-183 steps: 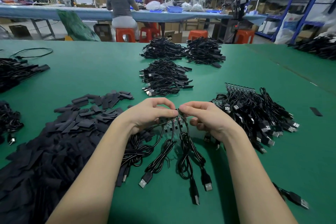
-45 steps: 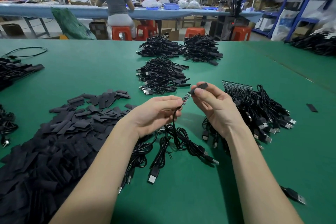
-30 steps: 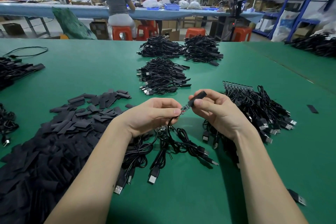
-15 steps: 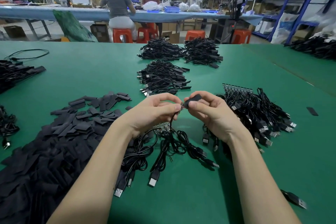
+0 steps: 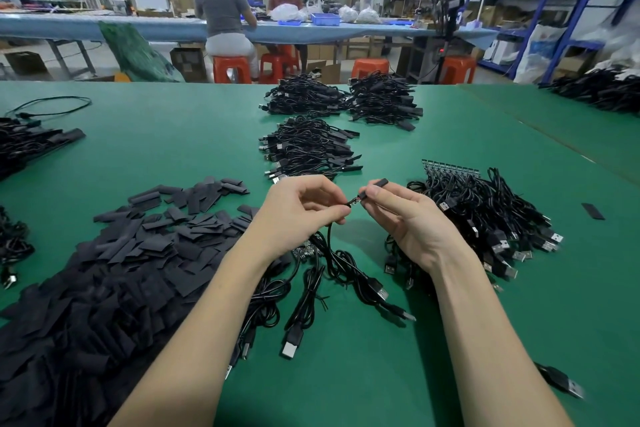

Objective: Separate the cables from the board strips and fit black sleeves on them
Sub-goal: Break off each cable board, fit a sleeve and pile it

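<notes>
My left hand (image 5: 298,215) pinches the thin black cable (image 5: 329,236) just below its small board end, a little above the green table (image 5: 173,142). My right hand (image 5: 408,218) pinches a black sleeve (image 5: 375,185) that sits over the board end, its far tip sticking out past my fingers. The cable hangs down to a tangle of USB cables (image 5: 311,288) under my wrists, where a piece of board strip (image 5: 306,251) lies. A pile of flat black sleeves (image 5: 121,270) spreads at the left.
A heap of cables on board strips (image 5: 485,215) lies at the right. Bundles of sleeved cables (image 5: 308,149) sit ahead, with more behind (image 5: 346,100). Other cable heaps lie at the far left (image 5: 24,142) and far right (image 5: 602,88). Two people sit at a far bench.
The single cable was split off the strip and lifted. My right hand brought the sleeve to the board end and slid it on, so the bare board no longer shows.
</notes>
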The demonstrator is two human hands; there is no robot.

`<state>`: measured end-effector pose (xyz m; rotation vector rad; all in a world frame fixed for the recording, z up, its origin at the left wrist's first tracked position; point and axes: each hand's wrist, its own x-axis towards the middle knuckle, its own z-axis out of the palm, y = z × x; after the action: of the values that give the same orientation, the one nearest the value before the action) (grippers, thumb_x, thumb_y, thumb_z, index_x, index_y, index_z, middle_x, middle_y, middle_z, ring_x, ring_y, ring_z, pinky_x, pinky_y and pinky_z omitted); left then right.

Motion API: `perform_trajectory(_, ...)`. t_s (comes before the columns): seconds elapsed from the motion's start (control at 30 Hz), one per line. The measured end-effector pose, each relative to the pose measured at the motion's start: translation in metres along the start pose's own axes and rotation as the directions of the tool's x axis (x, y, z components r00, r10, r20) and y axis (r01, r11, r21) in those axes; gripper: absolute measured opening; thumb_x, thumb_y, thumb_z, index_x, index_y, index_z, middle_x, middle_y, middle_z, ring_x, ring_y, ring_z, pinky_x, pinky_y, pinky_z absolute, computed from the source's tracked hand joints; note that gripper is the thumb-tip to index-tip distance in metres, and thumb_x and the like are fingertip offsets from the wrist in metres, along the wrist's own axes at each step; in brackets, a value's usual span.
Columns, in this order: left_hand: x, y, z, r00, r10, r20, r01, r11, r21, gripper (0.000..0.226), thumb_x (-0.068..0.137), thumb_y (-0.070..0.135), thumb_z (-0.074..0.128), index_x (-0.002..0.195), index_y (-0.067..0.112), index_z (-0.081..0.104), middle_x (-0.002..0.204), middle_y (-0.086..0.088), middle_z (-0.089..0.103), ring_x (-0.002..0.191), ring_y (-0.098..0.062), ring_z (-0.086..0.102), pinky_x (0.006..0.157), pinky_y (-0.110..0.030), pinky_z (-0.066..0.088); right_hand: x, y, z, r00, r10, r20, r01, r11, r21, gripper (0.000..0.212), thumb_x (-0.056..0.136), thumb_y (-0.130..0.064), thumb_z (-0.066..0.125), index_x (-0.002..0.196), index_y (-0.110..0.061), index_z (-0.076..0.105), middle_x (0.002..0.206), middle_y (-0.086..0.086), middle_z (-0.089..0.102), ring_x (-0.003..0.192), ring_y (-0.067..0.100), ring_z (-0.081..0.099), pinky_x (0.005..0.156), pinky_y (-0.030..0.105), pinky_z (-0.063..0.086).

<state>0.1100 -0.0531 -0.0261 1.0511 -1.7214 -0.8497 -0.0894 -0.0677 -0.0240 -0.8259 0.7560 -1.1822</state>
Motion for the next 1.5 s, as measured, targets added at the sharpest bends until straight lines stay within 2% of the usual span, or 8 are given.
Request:
perform_trajectory(0.23, -0.001, 0.004, 0.003, 1.000, 0.019, 0.017, -0.018, 0.999, -0.027, 0.007, 0.084, 0.009, 0.081, 0.087, 0.011, 0.075, 0.077, -0.003, 0.077, 0.077, -0.016, 0.076, 0.073, -0.018, 0.054, 0.000, 0.001, 0.000, 1.000, 0.021, 0.010, -0.021, 1.000, 0.022, 0.010, 0.069, -0.007, 0.080, 0.080, -0.008, 0.081, 0.092, 0.013, 0.076, 0.081, 0.014, 0.074, 0.069, 0.016, 0.057)
perform_trajectory(0.4, -0.002, 0.007, 0.004, 0.999, 0.030, 0.014, -0.028, 0.992, -0.126, 0.006, 0.084, 0.007, 0.080, 0.087, 0.007, 0.074, 0.079, -0.007, 0.077, 0.078, -0.021, 0.076, 0.075, -0.021, 0.055, -0.002, 0.000, 0.001, 0.997, 0.035, 0.063, -0.035, 0.999, -0.007, 0.011, 0.072, -0.008, 0.080, 0.083, -0.009, 0.081, 0.094, 0.012, 0.076, 0.083, 0.014, 0.073, 0.070, 0.016, 0.057)
perform_trajectory(0.6, -0.002, 0.008, 0.005, 1.000, 0.012, -0.006, -0.013, 0.980, -0.197, 0.015, 0.082, 0.006, 0.081, 0.090, 0.009, 0.069, 0.079, -0.009, 0.077, 0.079, -0.025, 0.077, 0.074, -0.021, 0.056, -0.003, -0.002, 0.002, 0.994, 0.037, 0.106, -0.031, 0.998, -0.057, 0.014, 0.073, -0.011, 0.081, 0.087, -0.009, 0.082, 0.100, 0.013, 0.076, 0.084, 0.016, 0.074, 0.073, 0.017, 0.057)
perform_trajectory(0.87, -0.001, 0.006, 0.008, 1.000, 0.020, -0.008, -0.021, 0.974, -0.226, 0.011, 0.082, 0.002, 0.080, 0.087, 0.008, 0.072, 0.082, -0.008, 0.077, 0.077, -0.026, 0.076, 0.075, -0.022, 0.056, -0.004, -0.003, 0.001, 0.989, 0.003, 0.148, 0.018, 0.990, -0.143, 0.028, 0.074, -0.013, 0.081, 0.100, -0.004, 0.076, 0.100, 0.013, 0.075, 0.088, 0.018, 0.073, 0.079, 0.020, 0.057)
perform_trajectory(1.0, -0.002, 0.004, 0.007, 1.000, 0.012, -0.021, -0.017, 0.967, -0.254, 0.012, 0.081, 0.002, 0.081, 0.086, 0.010, 0.073, 0.083, -0.009, 0.077, 0.077, -0.027, 0.076, 0.075, -0.023, 0.057, -0.005, -0.002, 0.003, 0.990, -0.002, 0.141, 0.028, 0.983, -0.179, 0.029, 0.072, -0.015, 0.082, 0.099, -0.005, 0.077, 0.099, 0.015, 0.076, 0.085, 0.018, 0.073, 0.079, 0.020, 0.057)
perform_trajectory(1.17, 0.001, 0.000, 0.015, 0.994, -0.027, -0.102, -0.011, 0.936, -0.353, 0.013, 0.082, 0.004, 0.080, 0.089, 0.008, 0.070, 0.083, -0.014, 0.077, 0.077, -0.026, 0.076, 0.076, -0.027, 0.058, -0.004, 0.001, 0.013, 0.981, -0.176, 0.084, 0.186, 0.972, -0.143, 0.036, 0.086, -0.014, 0.076, 0.121, -0.015, 0.067, 0.103, 0.018, 0.076, 0.089, 0.024, 0.074, 0.079, 0.027, 0.059)
perform_trajectory(1.3, 0.002, -0.001, 0.019, 0.988, -0.053, -0.144, -0.002, 0.935, -0.356, 0.014, 0.082, 0.007, 0.081, 0.091, 0.007, 0.070, 0.081, -0.014, 0.077, 0.077, -0.021, 0.076, 0.071, -0.020, 0.055, -0.002, 0.002, 0.018, 0.961, -0.276, 0.026, 0.276, 0.946, -0.168, 0.022, 0.089, -0.008, 0.074, 0.111, -0.012, 0.074, 0.099, 0.020, 0.077, 0.088, 0.028, 0.074, 0.077, 0.029, 0.061)
perform_trajectory(1.5, 0.003, -0.002, 0.021, 0.982, -0.038, -0.185, -0.026, 0.943, -0.332, 0.013, 0.080, 0.008, 0.083, 0.088, 0.007, 0.072, 0.078, -0.011, 0.077, 0.076, -0.023, 0.076, 0.071, -0.020, 0.056, -0.001, 0.004, 0.017, 0.957, -0.289, -0.008, 0.284, 0.945, -0.164, 0.022, 0.087, -0.007, 0.076, 0.109, -0.007, 0.076, 0.096, 0.019, 0.077, 0.086, 0.026, 0.074, 0.078, 0.029, 0.060)
